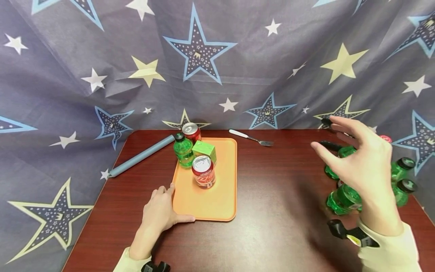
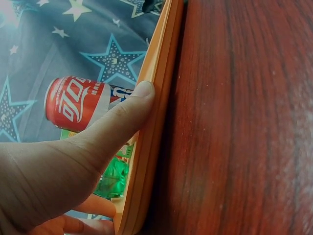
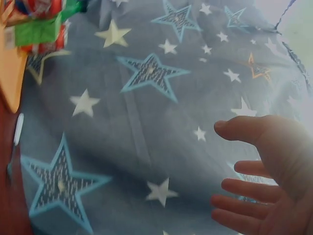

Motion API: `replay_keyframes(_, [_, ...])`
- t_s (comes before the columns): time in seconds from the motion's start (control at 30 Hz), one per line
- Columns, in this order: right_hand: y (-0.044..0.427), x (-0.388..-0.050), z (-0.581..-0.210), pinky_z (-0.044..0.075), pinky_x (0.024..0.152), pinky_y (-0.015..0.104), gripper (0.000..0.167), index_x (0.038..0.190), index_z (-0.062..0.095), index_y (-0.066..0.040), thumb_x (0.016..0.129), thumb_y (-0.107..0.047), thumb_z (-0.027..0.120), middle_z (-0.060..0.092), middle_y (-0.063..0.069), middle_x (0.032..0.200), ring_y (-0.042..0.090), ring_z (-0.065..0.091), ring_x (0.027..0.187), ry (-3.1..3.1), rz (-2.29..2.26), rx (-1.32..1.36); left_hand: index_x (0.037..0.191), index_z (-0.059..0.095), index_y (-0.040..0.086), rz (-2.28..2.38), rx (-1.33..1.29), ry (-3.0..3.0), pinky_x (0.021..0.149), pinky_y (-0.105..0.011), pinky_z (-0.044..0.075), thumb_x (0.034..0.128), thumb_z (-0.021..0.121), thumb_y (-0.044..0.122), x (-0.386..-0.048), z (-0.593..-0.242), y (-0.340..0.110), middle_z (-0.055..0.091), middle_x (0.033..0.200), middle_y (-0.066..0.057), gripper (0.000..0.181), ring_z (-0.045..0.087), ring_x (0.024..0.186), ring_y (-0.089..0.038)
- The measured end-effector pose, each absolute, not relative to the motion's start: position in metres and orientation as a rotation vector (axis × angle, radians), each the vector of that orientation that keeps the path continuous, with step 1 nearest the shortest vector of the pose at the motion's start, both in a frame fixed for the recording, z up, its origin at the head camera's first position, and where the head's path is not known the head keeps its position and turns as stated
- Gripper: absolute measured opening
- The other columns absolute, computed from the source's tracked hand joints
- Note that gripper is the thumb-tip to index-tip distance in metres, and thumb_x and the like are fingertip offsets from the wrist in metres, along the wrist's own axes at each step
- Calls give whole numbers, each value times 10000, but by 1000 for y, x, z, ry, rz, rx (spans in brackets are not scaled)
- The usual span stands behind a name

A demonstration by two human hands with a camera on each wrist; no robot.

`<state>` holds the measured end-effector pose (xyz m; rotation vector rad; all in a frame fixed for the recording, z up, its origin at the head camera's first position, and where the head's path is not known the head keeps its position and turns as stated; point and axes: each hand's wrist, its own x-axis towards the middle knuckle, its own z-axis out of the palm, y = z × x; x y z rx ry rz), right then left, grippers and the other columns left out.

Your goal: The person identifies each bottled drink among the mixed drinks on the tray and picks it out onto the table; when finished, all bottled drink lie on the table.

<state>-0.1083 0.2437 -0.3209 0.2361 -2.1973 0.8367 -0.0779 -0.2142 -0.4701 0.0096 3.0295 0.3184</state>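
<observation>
An orange tray (image 1: 222, 204) lies on the table, and my left hand (image 1: 158, 211) holds its near left corner. The thumb lies along the near rim and the fingers reach the left rim. On the tray stand a red soda can (image 1: 204, 177), a green box (image 1: 205, 150), a green bottle (image 1: 184, 153) with a black cap, and a second red can (image 1: 192, 133) at the back. To the right, my right hand (image 1: 363, 158) is raised with fingers and thumb spread apart, nothing between them. It partly hides several green bottles (image 1: 343, 200) behind it.
A fork (image 1: 255, 139) with a white handle lies right of the tray. Left of the tray is a long grey-blue stick (image 1: 142, 155). Black objects (image 1: 330, 146) show partly behind the right hand. Behind the dark red table (image 1: 268, 226) hangs a star-patterned cloth (image 1: 238, 87).
</observation>
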Motion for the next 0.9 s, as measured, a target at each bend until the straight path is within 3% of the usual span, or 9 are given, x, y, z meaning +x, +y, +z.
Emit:
replay_keyframes(0.2, [218,-127,-316,499,931,39,704,1337,753,-166,685,-39,988,790,101,1195,-207,646,1057,-2191,999,335,1544,512,-19,318,17,3037,763,-582,607,484,907,833,-78,-470,-214,618,1200,-249,1416,601,1135,-404])
replay_keyframes(0.47, [181,-151,-306,548,964,127,681,1367,733,-220,736,-137,976,775,-34,1275,-125,688,1102,-2209,1057,476,1541,516,-19,313,18,3034,739,-577,604,480,906,834,-78,-471,-215,619,1198,-247,1416,602,1129,-402])
replay_keyframes(0.7, [150,-171,-300,599,980,277,645,1366,728,-208,767,-170,965,762,-23,1307,145,762,1135,-2222,1157,588,1534,521,-23,317,26,3045,736,-574,606,487,916,817,-77,-470,-215,621,1197,-253,1400,604,1132,-414])
replay_keyframes(0.9, [127,-186,-297,601,1003,312,634,1369,721,-215,781,-213,960,767,-12,1298,134,756,1148,-2248,1242,637,1540,514,-25,315,24,3039,749,-584,609,486,909,831,-77,-468,-214,624,1206,-258,1414,609,1131,-416])
